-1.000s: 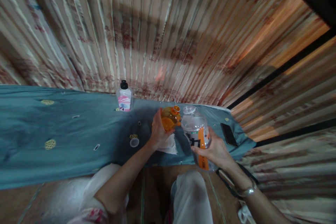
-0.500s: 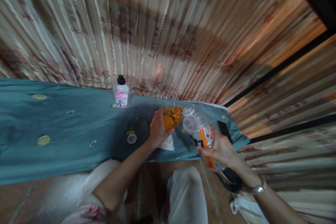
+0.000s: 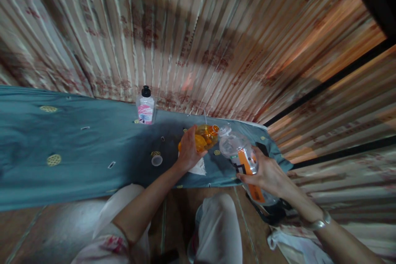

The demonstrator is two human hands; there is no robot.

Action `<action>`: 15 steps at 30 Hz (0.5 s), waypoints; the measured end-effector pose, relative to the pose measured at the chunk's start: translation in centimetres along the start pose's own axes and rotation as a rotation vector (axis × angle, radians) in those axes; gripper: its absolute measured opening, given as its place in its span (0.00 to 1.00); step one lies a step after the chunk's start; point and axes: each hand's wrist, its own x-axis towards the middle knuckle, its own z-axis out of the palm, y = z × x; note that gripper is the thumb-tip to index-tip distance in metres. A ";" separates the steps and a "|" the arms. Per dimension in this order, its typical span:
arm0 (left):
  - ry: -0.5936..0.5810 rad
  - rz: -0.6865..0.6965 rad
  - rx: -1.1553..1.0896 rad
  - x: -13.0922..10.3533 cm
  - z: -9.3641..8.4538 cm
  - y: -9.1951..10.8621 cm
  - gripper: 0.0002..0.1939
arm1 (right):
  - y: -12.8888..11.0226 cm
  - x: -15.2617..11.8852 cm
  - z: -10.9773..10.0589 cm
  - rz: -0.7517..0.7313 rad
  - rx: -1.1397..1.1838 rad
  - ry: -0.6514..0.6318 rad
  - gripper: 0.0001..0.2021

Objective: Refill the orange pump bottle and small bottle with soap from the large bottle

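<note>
My left hand [image 3: 188,150] is wrapped round an orange bottle [image 3: 204,138], tilted with its mouth to the right. My right hand [image 3: 262,173] grips a large clear bottle [image 3: 246,161] with an orange and black label, its neck leaning up and left. The two bottle mouths are close together; whether they touch cannot be made out. Under the left hand lies a white tissue [image 3: 199,167]. A small round white cap [image 3: 156,160] rests on the teal cloth to the left.
A clear bottle with a black cap and pink label [image 3: 146,107] stands at the back of the teal cloth [image 3: 93,140]. Behind hangs a pleated curtain [image 3: 173,41]. A dark flat object [image 3: 262,148] lies behind the right hand. White fabric [image 3: 287,243] is at lower right.
The large clear bottle and my right hand have shifted slightly right and down. The orange bottle has moved a little to the right. The view has shifted slightly.
</note>
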 end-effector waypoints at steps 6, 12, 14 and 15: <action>-0.038 -0.011 0.018 -0.1 -0.2 0.7 0.55 | -0.1 -0.6 -1.0 0.016 -0.035 -0.030 0.28; -0.061 0.013 0.025 -0.1 -0.5 1.2 0.55 | 0.0 -0.9 -1.4 0.011 -0.029 -0.031 0.30; -0.062 0.014 0.022 -0.1 -0.5 1.3 0.55 | 0.1 -0.9 -1.5 -0.004 -0.022 -0.033 0.30; -0.063 0.015 0.022 -0.2 -0.5 1.3 0.55 | 0.1 -1.0 -1.5 -0.006 -0.022 -0.036 0.30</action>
